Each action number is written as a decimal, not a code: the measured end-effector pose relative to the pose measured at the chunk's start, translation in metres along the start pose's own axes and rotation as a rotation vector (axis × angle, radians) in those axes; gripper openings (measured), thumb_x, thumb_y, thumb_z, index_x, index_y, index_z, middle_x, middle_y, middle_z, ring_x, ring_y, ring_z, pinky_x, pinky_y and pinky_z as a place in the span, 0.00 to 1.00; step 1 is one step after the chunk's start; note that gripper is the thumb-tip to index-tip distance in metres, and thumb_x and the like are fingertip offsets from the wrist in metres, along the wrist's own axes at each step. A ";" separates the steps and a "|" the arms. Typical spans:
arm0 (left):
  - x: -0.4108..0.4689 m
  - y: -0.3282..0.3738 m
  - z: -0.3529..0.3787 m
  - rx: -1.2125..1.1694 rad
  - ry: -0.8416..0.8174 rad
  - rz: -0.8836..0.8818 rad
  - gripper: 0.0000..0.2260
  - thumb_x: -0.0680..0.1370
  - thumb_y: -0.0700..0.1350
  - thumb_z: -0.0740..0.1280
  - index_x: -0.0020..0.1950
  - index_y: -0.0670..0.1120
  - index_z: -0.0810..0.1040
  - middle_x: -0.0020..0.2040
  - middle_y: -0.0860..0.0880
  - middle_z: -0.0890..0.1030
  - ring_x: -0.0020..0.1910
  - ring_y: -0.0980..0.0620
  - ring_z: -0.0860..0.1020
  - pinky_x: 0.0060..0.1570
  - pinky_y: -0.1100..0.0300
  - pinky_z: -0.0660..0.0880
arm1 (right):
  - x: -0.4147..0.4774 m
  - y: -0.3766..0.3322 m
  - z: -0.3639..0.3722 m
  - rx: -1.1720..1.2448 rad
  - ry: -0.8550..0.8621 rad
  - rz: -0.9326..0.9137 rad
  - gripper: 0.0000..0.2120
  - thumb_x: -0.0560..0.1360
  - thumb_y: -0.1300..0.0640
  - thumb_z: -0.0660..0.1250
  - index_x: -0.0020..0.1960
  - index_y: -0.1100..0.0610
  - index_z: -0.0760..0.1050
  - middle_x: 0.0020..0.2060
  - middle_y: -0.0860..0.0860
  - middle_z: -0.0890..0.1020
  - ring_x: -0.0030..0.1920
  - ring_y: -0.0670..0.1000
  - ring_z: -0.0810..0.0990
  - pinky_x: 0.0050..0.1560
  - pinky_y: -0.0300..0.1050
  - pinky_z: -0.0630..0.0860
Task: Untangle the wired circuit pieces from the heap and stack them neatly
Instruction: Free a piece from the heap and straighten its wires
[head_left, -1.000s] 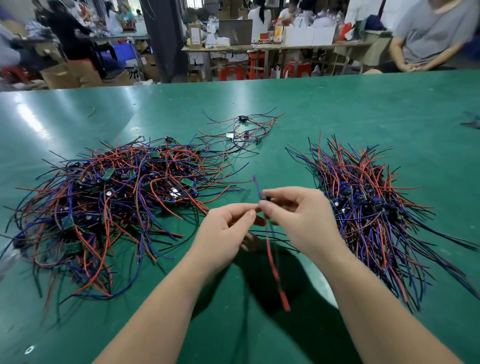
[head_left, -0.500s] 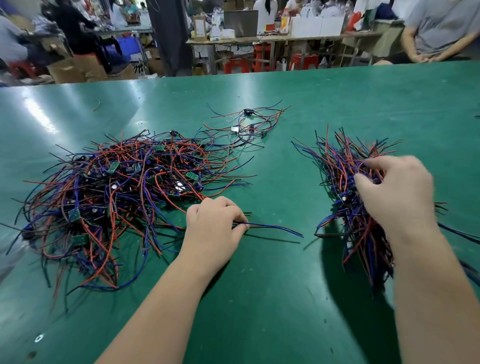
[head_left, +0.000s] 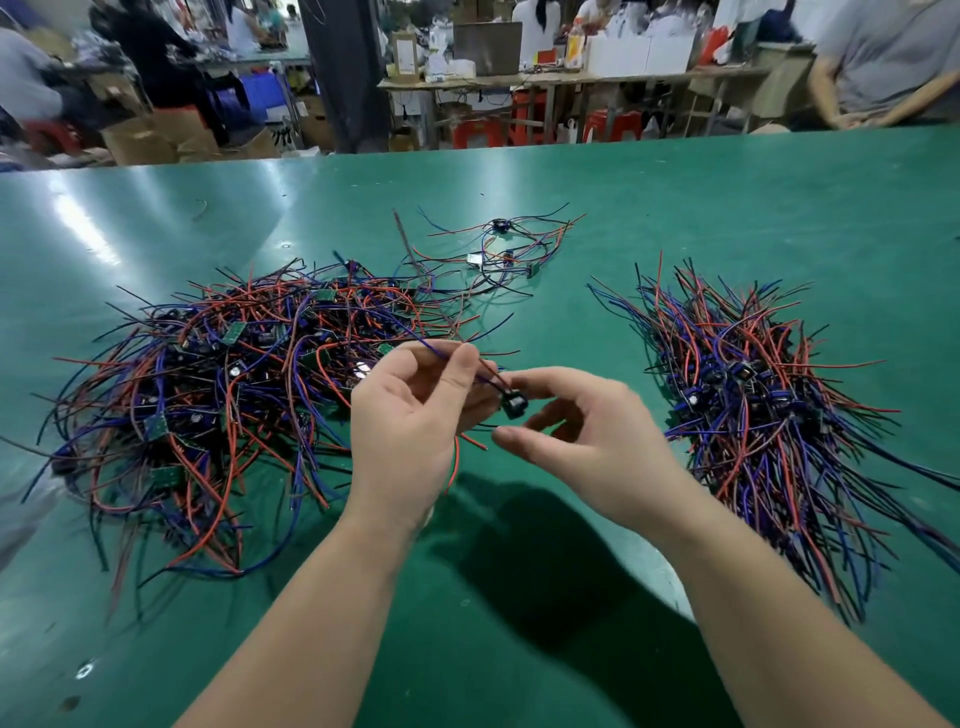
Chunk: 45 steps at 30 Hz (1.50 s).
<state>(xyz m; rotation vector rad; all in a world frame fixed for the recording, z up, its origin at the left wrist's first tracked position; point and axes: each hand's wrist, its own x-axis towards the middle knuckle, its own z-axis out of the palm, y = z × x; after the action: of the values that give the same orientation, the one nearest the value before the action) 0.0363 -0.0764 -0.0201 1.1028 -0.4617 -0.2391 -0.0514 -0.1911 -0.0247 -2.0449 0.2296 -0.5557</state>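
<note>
— Where is the task's thing found?

— A small black circuit piece (head_left: 513, 404) is held in the air above the green desk (head_left: 727, 218), at the middle of the view, between the two hands. Its blue and red wires are led up toward 11 o'clock, and a red wire is seen hanging below the left hand (head_left: 410, 415).

— How is it gripped?

— The wires are pinched by the left hand, whose fingers (head_left: 460, 358) are curled round them just above the piece. The right hand (head_left: 587, 431) is held at 3 o'clock of the piece. Its fingers (head_left: 550, 382) are loosely curved and parted from the thumb, and nothing is pinched between them. Whether the forefinger touches the piece cannot be told.

— And the other wired pieces?

— The tangled heap (head_left: 218, 395) of red, blue and black wires with small green boards is spread at 9 o'clock of the hands. The stack (head_left: 769, 410) is laid at 3 o'clock, with dark pieces gathered along its middle and wire ends fanned toward 12 and 5 o'clock. A small loose cluster (head_left: 511, 249) of a few pieces is seen at 12 o'clock, apart from both.

— What is seen beyond the desk?

— A seated person in a grey shirt (head_left: 883, 57) is seen at 1 o'clock, a laptop (head_left: 487, 48) and red stools (head_left: 472, 132) at 12, and cardboard boxes (head_left: 156, 135) at 10.
</note>
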 end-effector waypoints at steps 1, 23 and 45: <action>-0.001 0.001 0.002 -0.063 -0.023 -0.039 0.04 0.72 0.44 0.68 0.42 0.43 0.77 0.36 0.45 0.84 0.34 0.50 0.83 0.34 0.62 0.79 | 0.001 -0.001 0.003 0.068 0.015 -0.010 0.13 0.69 0.59 0.75 0.51 0.47 0.80 0.40 0.45 0.84 0.37 0.45 0.80 0.42 0.43 0.78; -0.001 -0.008 -0.005 0.258 -0.281 -0.355 0.09 0.78 0.42 0.66 0.39 0.44 0.84 0.34 0.50 0.83 0.30 0.56 0.79 0.35 0.61 0.79 | 0.006 0.023 -0.003 -0.272 -0.134 0.009 0.30 0.70 0.36 0.64 0.68 0.49 0.72 0.37 0.43 0.79 0.34 0.34 0.71 0.41 0.29 0.69; -0.005 -0.012 -0.003 0.308 -0.447 -0.382 0.09 0.80 0.40 0.62 0.48 0.46 0.82 0.34 0.51 0.82 0.30 0.56 0.78 0.36 0.62 0.79 | 0.011 0.010 -0.015 0.631 0.096 0.472 0.04 0.71 0.63 0.69 0.38 0.59 0.80 0.32 0.53 0.82 0.31 0.45 0.74 0.32 0.34 0.68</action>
<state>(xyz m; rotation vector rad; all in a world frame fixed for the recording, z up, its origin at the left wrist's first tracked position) 0.0333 -0.0773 -0.0335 1.4434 -0.6985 -0.7809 -0.0485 -0.2120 -0.0233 -1.2956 0.5072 -0.3658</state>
